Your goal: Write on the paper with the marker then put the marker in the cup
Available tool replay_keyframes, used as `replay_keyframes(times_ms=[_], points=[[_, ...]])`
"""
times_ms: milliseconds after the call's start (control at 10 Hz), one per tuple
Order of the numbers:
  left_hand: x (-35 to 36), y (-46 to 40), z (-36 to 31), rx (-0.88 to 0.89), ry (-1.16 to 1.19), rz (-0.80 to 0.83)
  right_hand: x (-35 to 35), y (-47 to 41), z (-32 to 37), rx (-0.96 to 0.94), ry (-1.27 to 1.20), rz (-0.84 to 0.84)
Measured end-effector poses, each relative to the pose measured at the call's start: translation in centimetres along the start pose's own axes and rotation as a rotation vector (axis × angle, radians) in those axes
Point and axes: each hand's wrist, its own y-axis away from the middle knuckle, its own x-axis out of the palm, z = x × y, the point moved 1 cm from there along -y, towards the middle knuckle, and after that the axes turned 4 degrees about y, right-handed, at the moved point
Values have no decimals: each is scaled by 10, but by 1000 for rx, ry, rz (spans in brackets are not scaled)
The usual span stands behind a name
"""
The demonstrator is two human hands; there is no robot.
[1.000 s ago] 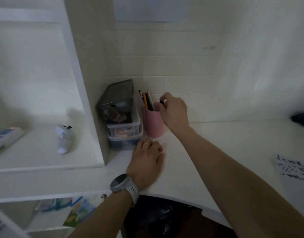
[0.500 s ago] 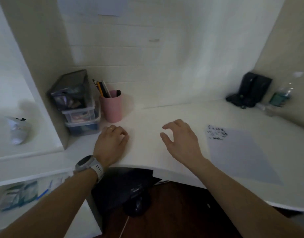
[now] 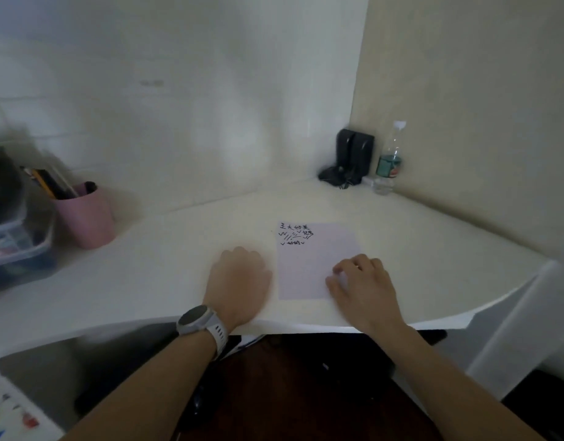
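Observation:
A pale sheet of paper (image 3: pixel 309 265) lies on the white desk (image 3: pixel 185 249), with black handwriting at its top left corner. The pink cup (image 3: pixel 86 218) stands at the far left and holds several pens and pencils; the black marker's end (image 3: pixel 90 186) pokes above its rim. My left hand (image 3: pixel 237 278), with a watch on the wrist, rests knuckles-up on the desk just left of the paper, fingers curled under and holding nothing. My right hand (image 3: pixel 365 288) rests on the paper's lower right corner, fingers bent and apart, empty.
Stacked clear storage boxes (image 3: pixel 16 237) stand left of the cup. In the far right corner are a black device (image 3: pixel 350 160) and a plastic water bottle (image 3: pixel 389 160). The desk's curved front edge runs under my wrists, with dark floor below.
My right hand let go of the marker in the cup and came back to the paper. My left hand slid right beside the paper, and my view swung right.

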Motion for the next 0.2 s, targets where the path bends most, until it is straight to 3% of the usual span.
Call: replay_keyframes(times_ms=[200], points=[[9, -3, 9, 0, 26, -56, 1, -3, -7, -14, -212, -185]])
